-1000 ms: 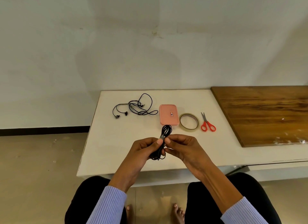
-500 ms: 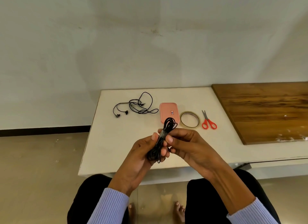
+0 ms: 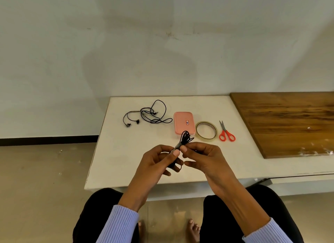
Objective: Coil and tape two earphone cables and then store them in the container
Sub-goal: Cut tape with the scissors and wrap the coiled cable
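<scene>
A loose black earphone cable (image 3: 147, 114) sprawls at the table's (image 3: 115, 152) far left. My left hand (image 3: 155, 163) pinches the coiled earphone cable (image 3: 182, 143) between thumb and fingertips, the other fingers curled under it; my right hand (image 3: 204, 157) pinches the same bundle from the other side. Behind sits the closed pink container (image 3: 184, 122), its small label too blurred to read, then the tape roll (image 3: 206, 130) and red scissors (image 3: 226, 133).
</scene>
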